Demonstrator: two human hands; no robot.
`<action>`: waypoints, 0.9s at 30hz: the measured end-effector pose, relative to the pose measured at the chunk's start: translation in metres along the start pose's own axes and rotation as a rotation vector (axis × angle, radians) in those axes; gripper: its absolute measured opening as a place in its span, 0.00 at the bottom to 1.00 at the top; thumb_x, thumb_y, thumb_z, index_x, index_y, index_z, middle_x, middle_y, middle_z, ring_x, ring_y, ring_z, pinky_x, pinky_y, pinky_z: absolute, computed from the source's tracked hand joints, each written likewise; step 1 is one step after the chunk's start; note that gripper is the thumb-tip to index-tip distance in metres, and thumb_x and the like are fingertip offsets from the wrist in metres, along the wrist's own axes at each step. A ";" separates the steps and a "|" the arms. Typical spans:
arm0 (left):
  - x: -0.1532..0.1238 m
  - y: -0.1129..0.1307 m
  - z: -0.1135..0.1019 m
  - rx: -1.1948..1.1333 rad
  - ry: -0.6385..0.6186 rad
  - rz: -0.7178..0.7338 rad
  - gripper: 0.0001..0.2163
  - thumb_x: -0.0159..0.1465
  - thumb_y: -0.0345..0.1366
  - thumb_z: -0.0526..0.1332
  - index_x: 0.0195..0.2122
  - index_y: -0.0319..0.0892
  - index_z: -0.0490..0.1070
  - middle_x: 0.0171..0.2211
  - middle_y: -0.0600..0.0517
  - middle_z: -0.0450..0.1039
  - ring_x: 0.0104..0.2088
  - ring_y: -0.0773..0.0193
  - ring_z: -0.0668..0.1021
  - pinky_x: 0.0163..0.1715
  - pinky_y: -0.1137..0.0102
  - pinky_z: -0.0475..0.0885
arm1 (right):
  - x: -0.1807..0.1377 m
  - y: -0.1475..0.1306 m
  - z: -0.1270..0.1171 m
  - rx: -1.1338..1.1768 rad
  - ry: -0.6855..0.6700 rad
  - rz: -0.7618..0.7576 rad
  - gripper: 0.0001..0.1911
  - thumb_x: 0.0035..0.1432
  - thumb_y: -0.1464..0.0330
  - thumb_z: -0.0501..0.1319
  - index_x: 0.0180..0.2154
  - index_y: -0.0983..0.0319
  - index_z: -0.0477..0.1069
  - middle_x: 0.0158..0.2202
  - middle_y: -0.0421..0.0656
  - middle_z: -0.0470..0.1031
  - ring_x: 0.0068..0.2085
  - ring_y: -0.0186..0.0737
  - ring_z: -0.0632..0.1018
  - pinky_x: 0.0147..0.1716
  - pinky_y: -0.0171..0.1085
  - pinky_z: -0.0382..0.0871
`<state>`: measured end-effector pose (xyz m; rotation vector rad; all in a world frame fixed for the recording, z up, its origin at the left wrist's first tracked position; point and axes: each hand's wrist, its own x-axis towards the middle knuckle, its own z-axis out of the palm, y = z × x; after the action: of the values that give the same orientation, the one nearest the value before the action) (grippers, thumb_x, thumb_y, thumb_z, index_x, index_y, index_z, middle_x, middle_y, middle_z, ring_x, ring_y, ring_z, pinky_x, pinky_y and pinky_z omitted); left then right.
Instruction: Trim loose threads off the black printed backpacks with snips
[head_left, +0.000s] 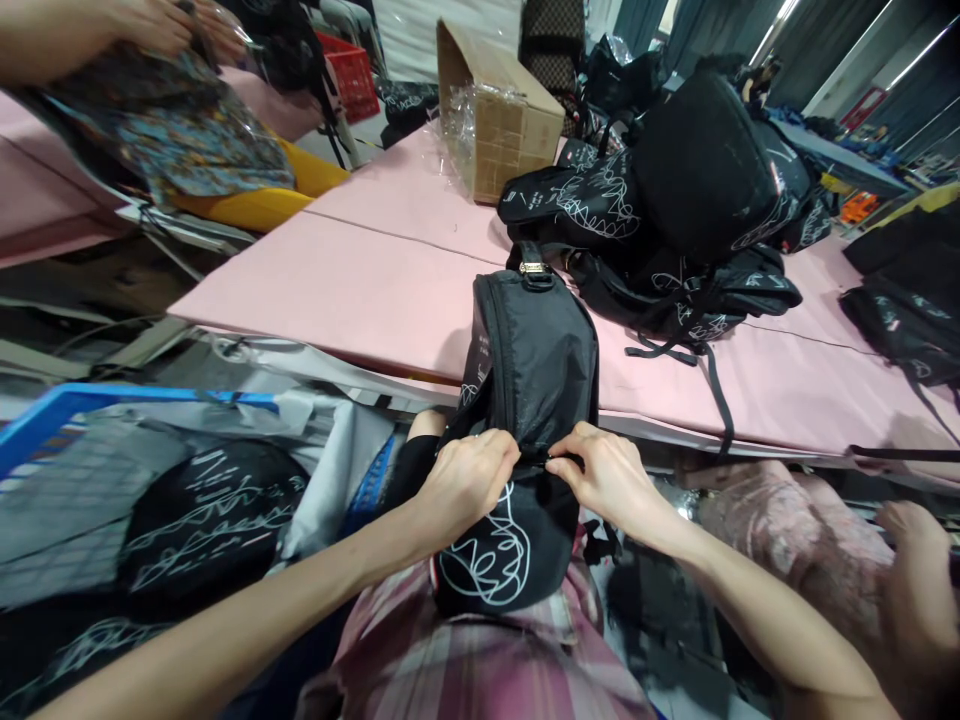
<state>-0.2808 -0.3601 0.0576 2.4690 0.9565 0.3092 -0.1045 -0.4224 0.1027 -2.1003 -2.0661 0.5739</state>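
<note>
A black backpack (pixel 529 370) with white scribble print leans from my lap against the edge of the pink table (pixel 360 290). My left hand (pixel 469 480) pinches the bag's fabric beside its front zip. My right hand (pixel 607 475) grips the zip line just to the right, fingertips almost meeting the left hand's. Both hands are closed on the bag. The lower front pocket with the white drawing (pixel 487 565) rests against my plaid clothing.
A pile of matching black backpacks (pixel 675 210) lies on the table behind, next to a cardboard box (pixel 495 120). More bags fill a blue-rimmed bin (pixel 187 520) at left. Another person's arms (pixel 112 30) are at top left; a hand (pixel 919 580) shows at right.
</note>
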 end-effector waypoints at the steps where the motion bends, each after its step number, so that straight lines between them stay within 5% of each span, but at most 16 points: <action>1: 0.000 -0.001 0.001 -0.006 0.006 0.000 0.11 0.66 0.33 0.46 0.32 0.38 0.66 0.29 0.51 0.70 0.30 0.64 0.74 0.31 0.70 0.63 | 0.000 -0.001 0.000 -0.002 -0.004 -0.007 0.10 0.59 0.65 0.57 0.38 0.60 0.75 0.36 0.41 0.74 0.37 0.37 0.75 0.32 0.32 0.60; 9: 0.000 0.002 0.002 -0.109 0.088 -0.011 0.12 0.65 0.33 0.45 0.30 0.39 0.65 0.27 0.52 0.70 0.28 0.65 0.72 0.32 0.70 0.63 | 0.000 0.003 -0.001 0.115 0.027 -0.014 0.06 0.56 0.70 0.59 0.32 0.61 0.75 0.31 0.39 0.73 0.33 0.35 0.74 0.32 0.33 0.61; 15: -0.014 -0.018 -0.023 -0.472 0.215 -0.219 0.15 0.66 0.39 0.44 0.29 0.40 0.66 0.23 0.54 0.69 0.28 0.67 0.72 0.35 0.72 0.67 | -0.007 0.039 -0.003 0.744 0.309 0.128 0.13 0.54 0.62 0.59 0.39 0.63 0.72 0.36 0.43 0.75 0.36 0.38 0.75 0.37 0.36 0.67; 19: -0.022 -0.055 -0.055 -0.043 0.114 -0.254 0.20 0.65 0.45 0.46 0.22 0.40 0.67 0.22 0.52 0.69 0.29 0.62 0.72 0.39 0.64 0.66 | -0.010 0.052 0.002 0.942 0.461 0.206 0.18 0.48 0.59 0.64 0.40 0.62 0.71 0.39 0.44 0.76 0.40 0.39 0.75 0.41 0.38 0.69; 22: -0.019 -0.057 -0.063 0.314 0.239 -0.142 0.18 0.64 0.45 0.50 0.26 0.39 0.71 0.31 0.50 0.73 0.38 0.55 0.73 0.45 0.55 0.60 | -0.005 0.045 0.008 0.970 0.483 0.239 0.20 0.43 0.62 0.66 0.39 0.61 0.71 0.39 0.44 0.76 0.40 0.40 0.76 0.42 0.39 0.69; 24: -0.014 -0.040 -0.054 0.297 0.321 0.004 0.15 0.66 0.39 0.49 0.30 0.41 0.73 0.38 0.49 0.74 0.41 0.55 0.73 0.45 0.57 0.60 | 0.000 0.039 0.011 0.986 0.473 0.257 0.18 0.43 0.61 0.65 0.37 0.62 0.72 0.37 0.44 0.77 0.38 0.40 0.76 0.41 0.39 0.70; 27: -0.009 -0.002 -0.029 0.171 0.233 0.201 0.12 0.66 0.36 0.50 0.34 0.43 0.72 0.36 0.50 0.74 0.37 0.60 0.73 0.42 0.62 0.61 | 0.003 0.033 0.017 0.982 0.441 0.266 0.18 0.44 0.58 0.64 0.34 0.63 0.73 0.34 0.45 0.77 0.37 0.42 0.77 0.41 0.41 0.71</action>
<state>-0.2993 -0.3554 0.0812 2.7373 0.8562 0.6168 -0.0801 -0.4240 0.0744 -1.6594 -0.9464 0.8322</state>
